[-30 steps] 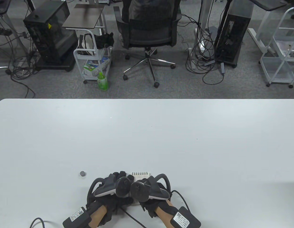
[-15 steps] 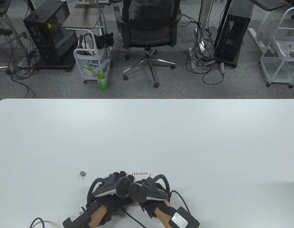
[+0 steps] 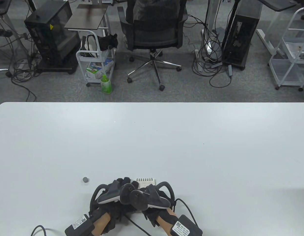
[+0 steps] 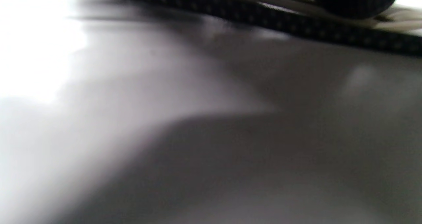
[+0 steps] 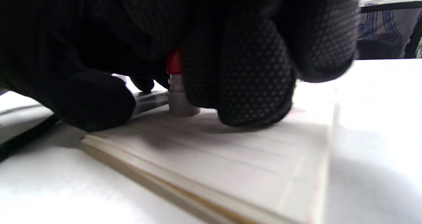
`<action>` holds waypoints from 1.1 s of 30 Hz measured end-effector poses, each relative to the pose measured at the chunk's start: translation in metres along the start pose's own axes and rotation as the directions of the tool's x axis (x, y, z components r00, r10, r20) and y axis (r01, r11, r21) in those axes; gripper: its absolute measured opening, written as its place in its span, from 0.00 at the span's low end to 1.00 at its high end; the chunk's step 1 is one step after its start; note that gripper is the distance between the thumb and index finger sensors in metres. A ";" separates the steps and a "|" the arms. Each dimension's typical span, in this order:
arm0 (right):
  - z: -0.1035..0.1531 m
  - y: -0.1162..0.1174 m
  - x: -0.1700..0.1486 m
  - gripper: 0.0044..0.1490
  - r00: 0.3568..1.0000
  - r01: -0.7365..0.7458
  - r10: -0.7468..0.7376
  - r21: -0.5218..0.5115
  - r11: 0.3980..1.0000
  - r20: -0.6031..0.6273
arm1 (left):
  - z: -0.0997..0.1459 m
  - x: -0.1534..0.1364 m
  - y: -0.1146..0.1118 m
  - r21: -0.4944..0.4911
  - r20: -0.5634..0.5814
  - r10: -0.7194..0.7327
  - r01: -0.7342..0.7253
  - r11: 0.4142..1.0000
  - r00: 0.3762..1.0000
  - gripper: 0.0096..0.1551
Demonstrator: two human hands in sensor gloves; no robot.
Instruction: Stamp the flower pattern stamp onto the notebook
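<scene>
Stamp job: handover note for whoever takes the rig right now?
Right hand grips the stamp, its base down on the open notebook page.
Left hand sits at the notebook's left edge; whether it presses the page is hidden.
A small grey cap lies on the table, left of the hands.
Done: stamp on the page. Left: lift off, check the print, which cannot be seen yet.

Beyond the white counter (image 3: pixel 152 137) lies grey carpet (image 3: pixel 171 91), where a black office chair (image 3: pixel 153 32) stands centrally, a white wire trolley (image 3: pixel 96 64) to its left and a black computer tower (image 3: pixel 240 34) with tangled cables to its right.
</scene>
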State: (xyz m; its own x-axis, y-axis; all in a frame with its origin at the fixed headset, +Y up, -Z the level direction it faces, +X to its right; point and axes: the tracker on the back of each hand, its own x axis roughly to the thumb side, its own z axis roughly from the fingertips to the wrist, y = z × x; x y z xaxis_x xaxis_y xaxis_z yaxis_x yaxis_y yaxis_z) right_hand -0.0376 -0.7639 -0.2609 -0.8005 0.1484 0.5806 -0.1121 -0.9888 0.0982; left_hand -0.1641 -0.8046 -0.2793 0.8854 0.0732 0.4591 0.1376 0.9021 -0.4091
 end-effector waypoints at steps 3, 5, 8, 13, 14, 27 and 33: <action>0.000 0.000 0.001 0.28 1.000 -0.009 0.009 0.003 1.000 -0.001 | 0.000 0.000 0.000 -0.001 0.000 -0.001 0.001 1.000 1.000 0.55; 0.000 0.000 0.002 0.28 1.000 -0.016 0.016 -0.005 1.000 -0.001 | 0.000 0.000 0.000 -0.001 0.000 -0.001 0.001 1.000 1.000 0.55; -0.001 0.001 0.001 0.28 1.000 -0.008 0.008 -0.002 1.000 0.000 | 0.000 0.000 0.000 -0.002 0.000 -0.001 0.001 1.000 1.000 0.55; 0.000 0.001 0.000 0.28 1.000 -0.012 0.012 0.004 1.000 -0.003 | 0.000 0.000 0.000 -0.002 0.001 -0.001 0.001 1.000 1.000 0.55; 0.001 0.001 0.000 0.28 1.000 -0.013 0.013 -0.005 1.000 0.000 | 0.000 0.000 0.000 -0.002 0.001 -0.001 0.001 1.000 1.000 0.54; 0.001 -0.004 -0.003 0.28 1.000 -0.005 0.005 0.005 1.000 0.009 | 0.000 0.000 -0.001 -0.003 0.003 0.001 -0.001 1.000 1.000 0.55; 0.006 -0.010 -0.014 0.28 1.000 0.014 -0.013 -0.035 0.999 0.014 | 0.000 0.000 -0.001 -0.003 0.003 0.000 0.000 1.000 1.000 0.55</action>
State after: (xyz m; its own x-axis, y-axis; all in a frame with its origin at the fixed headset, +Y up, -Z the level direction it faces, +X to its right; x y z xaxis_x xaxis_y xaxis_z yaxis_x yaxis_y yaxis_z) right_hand -0.0214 -0.7558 -0.2648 -0.7905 0.1617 0.5907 -0.1434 -0.9866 0.0783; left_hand -0.1643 -0.8053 -0.2794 0.8841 0.0747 0.4614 0.1385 0.9010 -0.4112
